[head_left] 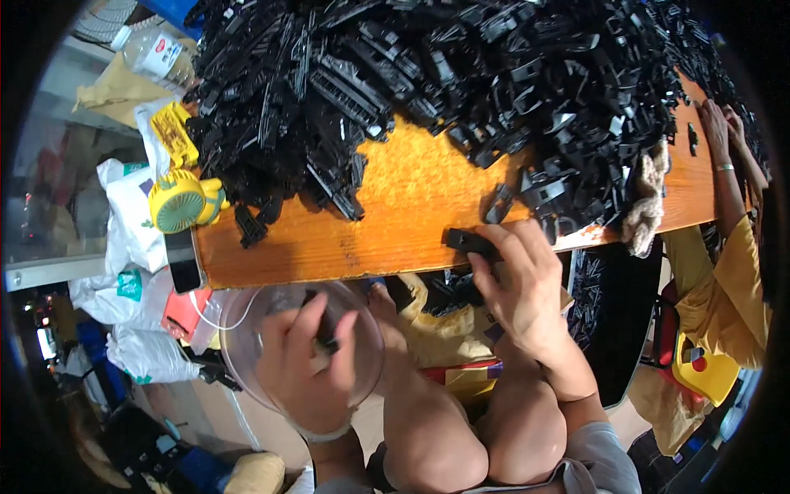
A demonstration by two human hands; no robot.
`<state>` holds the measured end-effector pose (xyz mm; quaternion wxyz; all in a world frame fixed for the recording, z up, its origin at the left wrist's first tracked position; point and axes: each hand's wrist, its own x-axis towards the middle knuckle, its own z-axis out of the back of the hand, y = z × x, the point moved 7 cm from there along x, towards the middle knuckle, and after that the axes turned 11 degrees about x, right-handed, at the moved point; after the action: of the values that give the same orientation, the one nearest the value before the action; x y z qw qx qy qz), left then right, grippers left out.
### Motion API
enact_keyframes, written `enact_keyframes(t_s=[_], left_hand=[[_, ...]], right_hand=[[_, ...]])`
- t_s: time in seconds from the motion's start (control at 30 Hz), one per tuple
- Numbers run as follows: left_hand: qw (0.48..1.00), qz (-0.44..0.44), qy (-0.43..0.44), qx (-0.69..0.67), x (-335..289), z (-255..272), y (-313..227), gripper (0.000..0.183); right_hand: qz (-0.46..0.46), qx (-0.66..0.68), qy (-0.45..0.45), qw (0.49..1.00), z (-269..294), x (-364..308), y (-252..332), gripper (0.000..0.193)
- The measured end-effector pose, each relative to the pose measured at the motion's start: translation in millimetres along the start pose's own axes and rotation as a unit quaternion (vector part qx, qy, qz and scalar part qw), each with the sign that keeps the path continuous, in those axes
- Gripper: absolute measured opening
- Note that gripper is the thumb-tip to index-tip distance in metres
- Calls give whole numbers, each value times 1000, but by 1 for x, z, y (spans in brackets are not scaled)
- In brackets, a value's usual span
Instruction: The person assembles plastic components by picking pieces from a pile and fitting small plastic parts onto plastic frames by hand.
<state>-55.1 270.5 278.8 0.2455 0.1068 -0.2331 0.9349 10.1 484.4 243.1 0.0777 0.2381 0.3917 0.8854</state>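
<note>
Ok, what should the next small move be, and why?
I'd probably have the left hand release the elongated black plastic part it seems to hold, since they appear over the round clear plastic container, though height is unclear. The right hand can likely wait: it holds a small black plastic piece near the edge of the orange wooden table.

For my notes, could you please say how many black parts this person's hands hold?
2: one black part in the left hand, another black part in the right hand. Others may be hidden.
</note>
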Motion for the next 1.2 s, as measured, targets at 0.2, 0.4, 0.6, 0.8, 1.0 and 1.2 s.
enact_keyframes(t_s=[0.2, 0.4, 0.6, 0.8, 1.0, 1.2], left_hand=[[959, -191, 20, 207, 50, -52, -55, 47], [948, -208, 88, 224, 51, -67, -68, 44], [962, -177, 94, 185, 54, -64, -68, 23], [989, -125, -27, 80, 57, -45, -61, 11], [980, -118, 147, -63, 63, -68, -18, 28], [978, -144, 79, -131, 59, -74, -20, 23]], right_hand=[[-16, 18, -32, 999, 3, -2, -1, 31], [-16, 13, -46, 999, 6, -1, -8, 30], [-21, 8, -44, 999, 4, -1, -7, 30], [-24, 7, -54, 998, 4, -2, -9, 29], [-11, 52, -69, 996, 7, -4, -1, 33], [-7, 123, -35, 992, 0, -1, -11, 30]])
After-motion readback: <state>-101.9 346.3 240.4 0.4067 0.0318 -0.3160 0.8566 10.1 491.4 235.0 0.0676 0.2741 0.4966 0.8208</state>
